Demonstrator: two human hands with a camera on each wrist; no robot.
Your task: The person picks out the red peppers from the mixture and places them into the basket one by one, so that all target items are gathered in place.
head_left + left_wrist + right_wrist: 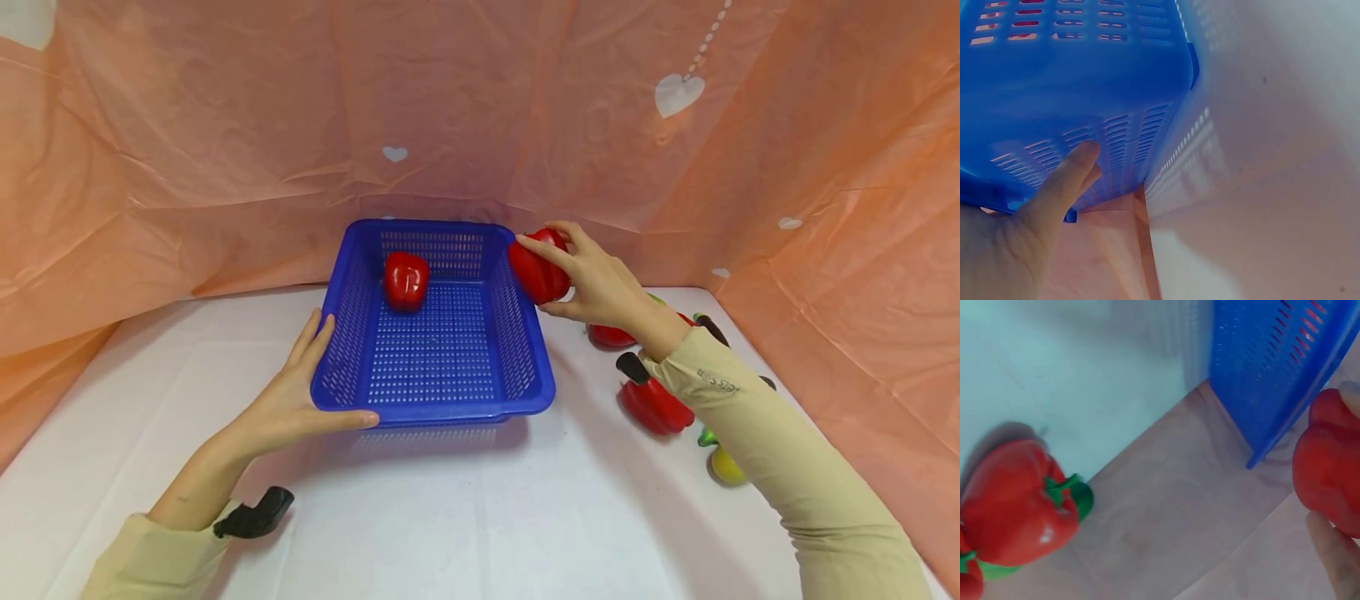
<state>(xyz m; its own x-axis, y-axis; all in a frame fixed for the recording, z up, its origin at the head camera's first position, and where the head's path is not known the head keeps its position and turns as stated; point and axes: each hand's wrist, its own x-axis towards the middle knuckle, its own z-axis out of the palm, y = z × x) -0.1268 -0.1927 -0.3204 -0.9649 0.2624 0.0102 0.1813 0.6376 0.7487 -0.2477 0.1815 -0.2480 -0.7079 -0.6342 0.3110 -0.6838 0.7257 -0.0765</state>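
A blue perforated plastic basket (442,414) stands on the white cloth, with one red bell pepper (406,285) lying toward its back left. My left hand (285,408) spans the basket's near left corner. Its straight fingers lie along the left side and the thumb stretches along the front rim; the left wrist view shows digits (1066,178) against the outer wall. Another red bell pepper (534,273) is gripped between the thumb and fingers of my right hand (607,287). That pepper overlaps the basket's right back rim in the head view.
More red bell peppers (656,408) lie on the white cloth (480,517) right of the basket, partly under my right arm. Beside them are a yellow round item (726,467) and a dark item (711,327). A pink patterned sheet (480,100) hangs behind and at the sides.
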